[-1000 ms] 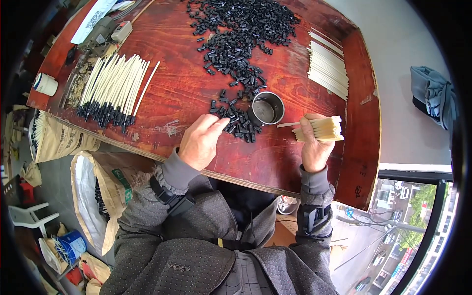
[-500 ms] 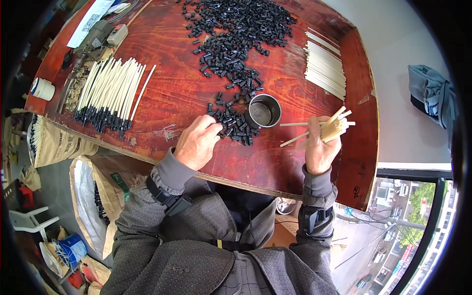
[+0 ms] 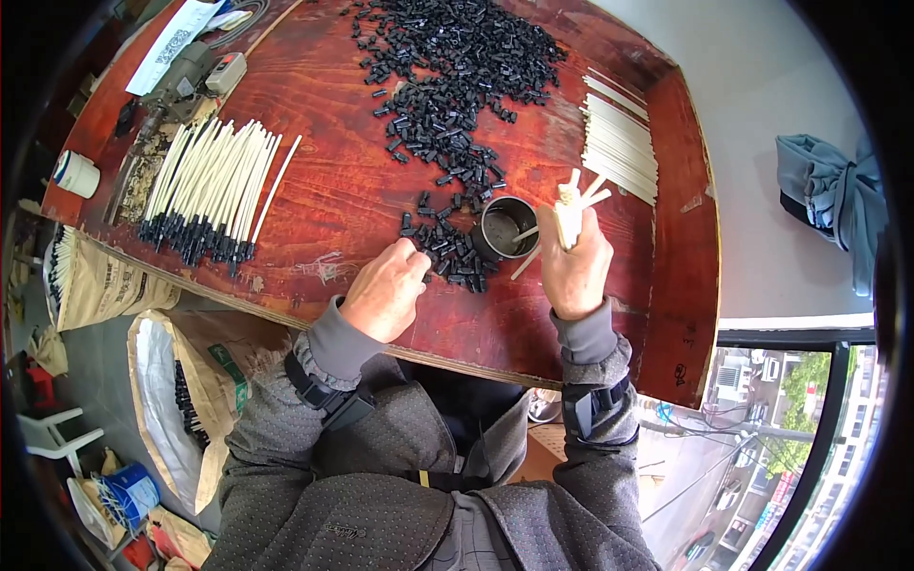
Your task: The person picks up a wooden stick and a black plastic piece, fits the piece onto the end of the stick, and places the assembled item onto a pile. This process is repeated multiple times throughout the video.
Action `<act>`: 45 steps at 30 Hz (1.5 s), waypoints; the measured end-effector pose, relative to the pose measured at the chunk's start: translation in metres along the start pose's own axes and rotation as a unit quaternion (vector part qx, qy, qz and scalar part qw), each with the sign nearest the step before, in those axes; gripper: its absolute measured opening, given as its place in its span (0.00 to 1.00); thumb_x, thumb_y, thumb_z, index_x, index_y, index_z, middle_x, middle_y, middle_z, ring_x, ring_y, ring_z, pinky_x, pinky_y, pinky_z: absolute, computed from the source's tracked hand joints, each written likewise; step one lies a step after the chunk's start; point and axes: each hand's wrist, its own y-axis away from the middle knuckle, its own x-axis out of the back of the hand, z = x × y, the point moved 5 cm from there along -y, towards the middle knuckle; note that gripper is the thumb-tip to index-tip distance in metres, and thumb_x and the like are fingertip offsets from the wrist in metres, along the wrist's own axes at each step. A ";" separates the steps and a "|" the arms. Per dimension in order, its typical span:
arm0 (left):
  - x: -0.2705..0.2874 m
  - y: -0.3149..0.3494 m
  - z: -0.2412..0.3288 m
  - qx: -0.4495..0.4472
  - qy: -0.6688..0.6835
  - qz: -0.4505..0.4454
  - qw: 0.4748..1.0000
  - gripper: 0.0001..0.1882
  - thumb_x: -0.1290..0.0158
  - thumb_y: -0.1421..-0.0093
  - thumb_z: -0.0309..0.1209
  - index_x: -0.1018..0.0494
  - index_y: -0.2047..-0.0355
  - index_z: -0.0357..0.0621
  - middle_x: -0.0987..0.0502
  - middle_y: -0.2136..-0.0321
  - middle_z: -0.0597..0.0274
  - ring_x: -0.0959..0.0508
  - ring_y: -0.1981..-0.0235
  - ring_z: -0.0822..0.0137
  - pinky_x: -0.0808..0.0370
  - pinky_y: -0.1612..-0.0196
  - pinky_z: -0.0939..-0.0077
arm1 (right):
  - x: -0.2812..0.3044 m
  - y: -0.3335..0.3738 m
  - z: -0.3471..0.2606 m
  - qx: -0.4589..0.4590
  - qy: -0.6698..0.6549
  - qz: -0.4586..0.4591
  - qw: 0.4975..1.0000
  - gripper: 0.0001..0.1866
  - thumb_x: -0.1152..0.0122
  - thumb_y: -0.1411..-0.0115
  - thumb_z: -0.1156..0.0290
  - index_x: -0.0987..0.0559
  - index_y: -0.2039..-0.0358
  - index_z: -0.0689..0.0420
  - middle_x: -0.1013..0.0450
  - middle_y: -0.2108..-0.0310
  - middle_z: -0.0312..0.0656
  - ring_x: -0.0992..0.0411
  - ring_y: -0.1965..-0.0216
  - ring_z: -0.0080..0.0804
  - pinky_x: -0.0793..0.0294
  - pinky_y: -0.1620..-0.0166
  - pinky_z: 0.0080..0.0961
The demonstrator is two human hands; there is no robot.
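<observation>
The bundle of pale sticks (image 3: 568, 224) is gripped in the right hand (image 3: 578, 271), which is placed at four o'clock from the dark metal cup (image 3: 497, 226). The right fingers are closed around the bundle, with the thumb laid along it; at its top a few sticks are splayed apart toward one o'clock. Two single sticks are pointed out past the hand on the cup side — one with its end over the cup's mouth, the other slanted toward seven o'clock just outside the rim. Whether the cup is touched by either cannot be told.

The left hand (image 3: 386, 290) is held at eight o'clock from the cup, beside the small black pieces (image 3: 460, 257) that are scattered next to it. Its fingers are curled, thumb and forefinger brought close together; whether anything is pinched between them cannot be seen.

On the red wooden table (image 3: 324, 205), a large heap of black pieces (image 3: 476, 57) is spread toward twelve o'clock from the cup. A row of pale sticks (image 3: 619, 143) is laid at two o'clock, and black-tipped sticks (image 3: 211, 186) are gathered in a fan at nine o'clock.
</observation>
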 end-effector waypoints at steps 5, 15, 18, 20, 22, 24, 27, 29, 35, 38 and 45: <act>0.003 0.001 -0.001 -0.025 0.076 0.033 0.996 0.10 0.43 0.46 0.17 0.30 0.64 0.37 0.30 0.67 0.52 0.26 0.65 0.52 0.27 0.61 0.64 | 0.013 0.007 0.007 -0.112 -0.243 0.048 0.962 0.07 0.35 0.39 0.72 0.23 0.64 0.61 0.27 0.77 0.36 0.30 0.77 0.23 0.30 0.73 0.22; -0.004 0.002 0.031 0.076 0.364 0.032 0.928 0.06 0.45 0.38 0.19 0.29 0.62 0.35 0.30 0.66 0.64 0.28 0.70 0.77 0.29 0.67 0.80 | 0.012 0.029 -0.005 -0.265 -0.471 -0.003 0.841 0.07 0.36 0.38 0.71 0.23 0.65 0.61 0.27 0.78 0.37 0.31 0.78 0.24 0.31 0.72 0.21; -0.004 0.003 0.035 0.082 0.425 0.034 0.901 0.04 0.45 0.38 0.20 0.28 0.62 0.35 0.29 0.66 0.65 0.28 0.70 0.78 0.29 0.67 0.82 | 0.010 0.031 -0.003 -0.265 -0.475 -0.011 0.839 0.07 0.35 0.39 0.71 0.23 0.66 0.61 0.27 0.78 0.37 0.30 0.78 0.24 0.31 0.72 0.21; -0.002 0.005 0.036 0.074 0.409 0.045 0.908 0.05 0.45 0.38 0.20 0.28 0.62 0.35 0.29 0.67 0.64 0.27 0.70 0.77 0.29 0.67 0.81 | 0.008 0.032 -0.002 -0.262 -0.477 -0.006 0.839 0.07 0.35 0.39 0.71 0.23 0.66 0.61 0.27 0.77 0.37 0.30 0.78 0.24 0.31 0.72 0.21; 0.005 0.008 0.036 0.059 0.375 0.072 0.922 0.06 0.45 0.40 0.19 0.28 0.62 0.35 0.28 0.68 0.62 0.26 0.70 0.74 0.28 0.67 0.79 | 0.011 0.034 -0.010 -0.248 -0.465 0.001 0.850 0.08 0.35 0.39 0.71 0.23 0.66 0.61 0.27 0.77 0.37 0.30 0.78 0.24 0.31 0.72 0.21; 0.013 0.009 0.042 0.017 0.293 0.107 0.950 0.06 0.44 0.41 0.18 0.28 0.63 0.34 0.27 0.69 0.60 0.26 0.70 0.70 0.28 0.67 0.77 | 0.010 0.036 -0.023 -0.218 -0.444 0.015 0.869 0.08 0.34 0.39 0.71 0.23 0.66 0.61 0.27 0.76 0.37 0.30 0.78 0.24 0.31 0.73 0.21; 0.015 0.010 0.051 -0.003 0.227 0.139 0.964 0.07 0.43 0.45 0.17 0.27 0.66 0.34 0.26 0.70 0.54 0.25 0.70 0.60 0.27 0.66 0.71 | 0.006 0.045 -0.021 -0.211 -0.434 -0.013 0.876 0.10 0.33 0.40 0.70 0.23 0.64 0.61 0.27 0.75 0.37 0.30 0.77 0.24 0.31 0.73 0.22; 0.019 0.014 0.046 -0.002 0.202 0.163 0.966 0.06 0.43 0.45 0.17 0.27 0.66 0.34 0.26 0.70 0.54 0.25 0.70 0.60 0.27 0.66 0.70 | -0.002 0.044 -0.023 -0.207 -0.455 -0.043 0.865 0.10 0.34 0.39 0.69 0.24 0.65 0.61 0.27 0.77 0.37 0.30 0.79 0.24 0.31 0.74 0.21; 0.090 0.037 0.007 0.031 0.027 0.264 0.964 0.05 0.43 0.43 0.20 0.26 0.65 0.36 0.26 0.70 0.54 0.24 0.70 0.58 0.27 0.66 0.68 | -0.009 0.042 -0.023 -0.218 -0.459 -0.022 0.861 0.09 0.36 0.37 0.68 0.25 0.66 0.60 0.28 0.78 0.37 0.31 0.80 0.23 0.32 0.76 0.21; 0.159 0.066 -0.055 0.091 -0.153 0.355 0.918 0.04 0.47 0.42 0.21 0.25 0.66 0.36 0.25 0.69 0.52 0.24 0.68 0.56 0.27 0.63 0.65 | 0.002 0.035 -0.009 -0.211 -0.475 0.029 0.854 0.11 0.36 0.36 0.66 0.25 0.64 0.59 0.30 0.77 0.36 0.32 0.78 0.23 0.32 0.73 0.20; 0.251 0.122 -0.189 0.213 -0.361 0.373 0.828 0.05 0.45 0.44 0.24 0.24 0.67 0.37 0.24 0.67 0.47 0.24 0.64 0.45 0.26 0.60 0.56 | -0.001 0.028 -0.001 -0.203 -0.479 0.036 0.853 0.11 0.36 0.36 0.65 0.26 0.65 0.59 0.30 0.78 0.35 0.33 0.78 0.22 0.34 0.73 0.19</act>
